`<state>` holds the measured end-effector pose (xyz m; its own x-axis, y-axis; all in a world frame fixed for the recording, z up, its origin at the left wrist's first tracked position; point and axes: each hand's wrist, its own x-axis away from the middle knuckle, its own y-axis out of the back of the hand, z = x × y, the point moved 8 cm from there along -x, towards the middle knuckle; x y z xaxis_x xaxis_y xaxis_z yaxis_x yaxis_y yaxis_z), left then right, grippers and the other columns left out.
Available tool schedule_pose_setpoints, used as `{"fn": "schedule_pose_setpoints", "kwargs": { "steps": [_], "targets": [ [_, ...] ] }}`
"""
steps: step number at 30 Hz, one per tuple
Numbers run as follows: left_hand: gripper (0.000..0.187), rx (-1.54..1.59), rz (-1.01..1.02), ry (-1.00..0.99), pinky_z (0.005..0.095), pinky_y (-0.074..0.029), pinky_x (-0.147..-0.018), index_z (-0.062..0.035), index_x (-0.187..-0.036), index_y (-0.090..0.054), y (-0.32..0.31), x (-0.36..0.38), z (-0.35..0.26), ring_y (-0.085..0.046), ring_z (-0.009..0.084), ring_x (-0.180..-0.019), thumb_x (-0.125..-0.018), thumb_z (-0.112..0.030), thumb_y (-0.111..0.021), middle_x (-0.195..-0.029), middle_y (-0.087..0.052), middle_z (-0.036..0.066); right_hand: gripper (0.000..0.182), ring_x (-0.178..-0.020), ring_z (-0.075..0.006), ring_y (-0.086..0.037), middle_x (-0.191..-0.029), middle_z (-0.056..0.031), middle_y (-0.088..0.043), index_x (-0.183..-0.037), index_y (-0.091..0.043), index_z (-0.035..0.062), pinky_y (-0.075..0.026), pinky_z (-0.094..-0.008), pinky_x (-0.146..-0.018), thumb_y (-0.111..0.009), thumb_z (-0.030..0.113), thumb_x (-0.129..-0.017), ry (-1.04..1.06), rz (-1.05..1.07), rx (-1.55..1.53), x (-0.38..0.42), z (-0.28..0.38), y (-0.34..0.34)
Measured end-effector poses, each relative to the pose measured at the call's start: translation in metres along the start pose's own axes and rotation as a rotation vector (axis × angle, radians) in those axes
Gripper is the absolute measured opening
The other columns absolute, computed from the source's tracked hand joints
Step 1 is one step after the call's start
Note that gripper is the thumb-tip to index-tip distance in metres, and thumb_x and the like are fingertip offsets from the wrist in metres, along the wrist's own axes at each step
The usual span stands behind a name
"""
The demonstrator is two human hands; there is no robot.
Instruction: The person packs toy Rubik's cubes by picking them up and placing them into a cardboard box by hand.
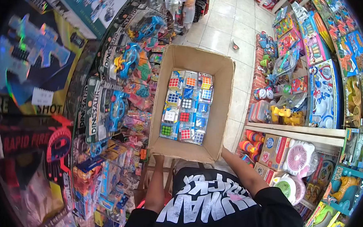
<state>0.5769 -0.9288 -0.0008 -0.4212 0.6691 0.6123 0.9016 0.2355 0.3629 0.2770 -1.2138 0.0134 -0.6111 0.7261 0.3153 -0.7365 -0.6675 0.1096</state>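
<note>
An open cardboard box point(227, 106) is in front of my body, its near end close to my black shirt. Inside lie several packaged puzzle cubes point(184, 117) in rows, with red, orange, green, white and blue faces towards me. My left hand point(160, 159) is at the box's near left corner, and my right hand point(226, 153) is at the near right corner. Both support the box from its sides or underside. The box hides most of the fingers of each hand.
Boxed dinosaur toys point(117, 109) and other packages crowd the shelves on my left. Shelves point(290, 127) with toys stand on the right, with handheld fans point(299, 158) low down. A tiled floor aisle point(222, 32) runs ahead, with a small object point(235, 46) lying on it.
</note>
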Motion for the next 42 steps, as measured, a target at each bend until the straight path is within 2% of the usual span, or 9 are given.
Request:
{"fn": "schedule_pose_setpoints", "kwargs": {
  "steps": [5,8,12,15,22,25,30,35,42],
  "targets": [
    [0.066,-0.584,0.307,0.359,0.0403,-0.044,-0.100,-0.0013,-0.124,-0.061,-0.119,0.004,0.147,-0.053,0.0317,-0.124,-0.088,-0.056,-0.052,-0.132,-0.056,0.022,0.052,-0.111,-0.0361,-0.059,-0.122,-0.0293,-0.057,-0.132,-0.051,0.0024,-0.048,-0.0411,-0.093,-0.056,0.033,-0.090,-0.023,0.515,0.647,0.003,0.061,-0.016],
    [0.058,-0.080,0.364,0.752,0.0420,-0.048,-0.093,-0.0007,-0.115,-0.064,-0.118,0.058,0.125,-0.062,0.0335,-0.109,-0.087,-0.051,-0.054,-0.115,-0.065,0.023,0.052,-0.107,-0.0354,-0.063,-0.119,-0.0300,-0.060,-0.131,-0.054,0.0037,-0.051,-0.0414,-0.090,-0.056,0.035,-0.089,-0.024,0.815,1.063,0.024,0.084,-0.019],
    [0.051,-0.182,-0.012,0.058,0.0380,-0.049,-0.092,0.0016,-0.110,-0.066,-0.104,0.069,0.054,-0.065,0.0306,-0.103,-0.089,-0.044,-0.054,-0.107,-0.068,0.021,0.043,-0.074,-0.0305,-0.071,-0.101,-0.0225,-0.069,-0.120,-0.064,0.0069,-0.055,-0.0411,-0.079,-0.055,0.036,-0.090,-0.431,0.629,0.931,0.057,0.074,0.008],
    [0.047,-0.079,-0.210,0.246,0.0385,-0.049,-0.092,0.0016,-0.108,-0.066,-0.115,0.119,0.021,-0.065,0.0311,-0.104,-0.089,-0.040,-0.054,-0.108,-0.068,0.021,0.038,-0.059,-0.0240,-0.070,-0.077,-0.0163,-0.071,-0.110,-0.066,0.0052,-0.056,-0.0366,-0.068,-0.056,0.036,-0.090,-0.353,0.450,0.730,0.085,0.017,0.049],
    [0.050,-0.132,-0.126,0.311,0.0423,-0.048,-0.092,0.0032,-0.113,-0.063,-0.237,0.238,0.063,-0.064,0.0372,-0.103,-0.091,-0.041,-0.053,-0.110,-0.066,0.025,0.041,-0.103,-0.0369,-0.065,-0.110,-0.0253,-0.066,-0.104,-0.068,-0.0026,-0.052,-0.0458,-0.090,-0.056,0.032,-0.084,-0.209,0.964,1.477,0.186,-0.211,0.190],
    [0.051,0.060,-0.411,0.385,0.0420,-0.052,-0.082,0.0028,-0.113,-0.063,-0.269,0.292,0.121,-0.068,0.0352,-0.089,-0.091,-0.042,-0.054,-0.102,-0.069,0.023,0.042,-0.103,-0.0358,-0.065,-0.112,-0.0245,-0.066,-0.103,-0.069,-0.0018,-0.053,-0.0438,-0.089,-0.057,0.034,-0.084,-0.696,0.788,1.224,0.240,-0.140,0.226],
    [0.051,0.310,-0.120,0.746,0.0375,-0.051,-0.069,-0.0014,-0.116,-0.061,-0.310,0.400,0.164,-0.068,0.0231,-0.082,-0.091,-0.045,-0.053,-0.106,-0.068,0.013,0.034,-0.064,-0.0292,-0.070,-0.079,-0.0175,-0.070,-0.094,-0.068,-0.0008,-0.056,-0.0415,-0.052,-0.052,0.029,-0.089,-0.767,0.625,1.091,0.267,-0.198,0.246],
    [0.051,0.621,-0.203,0.857,0.0366,-0.050,-0.070,-0.0027,-0.123,-0.056,-0.328,0.460,0.198,-0.067,0.0227,-0.085,-0.091,-0.042,-0.054,-0.108,-0.068,0.011,0.031,-0.081,-0.0332,-0.070,-0.090,-0.0169,-0.071,-0.098,-0.071,0.0062,-0.058,-0.0460,-0.068,-0.062,0.031,-0.081,-0.105,1.184,1.532,0.234,-0.207,0.158],
    [0.032,0.991,-0.871,0.517,0.0315,-0.050,-0.069,0.0006,-0.111,-0.061,-0.299,0.528,0.299,-0.060,0.0201,-0.080,-0.094,-0.025,-0.051,-0.094,-0.064,0.007,0.026,-0.073,-0.0238,-0.069,-0.076,-0.0149,-0.068,-0.086,-0.066,0.0004,-0.056,-0.0365,-0.066,-0.052,0.022,-0.089,-0.066,0.555,0.911,0.189,-0.071,0.003]
  ]
}}
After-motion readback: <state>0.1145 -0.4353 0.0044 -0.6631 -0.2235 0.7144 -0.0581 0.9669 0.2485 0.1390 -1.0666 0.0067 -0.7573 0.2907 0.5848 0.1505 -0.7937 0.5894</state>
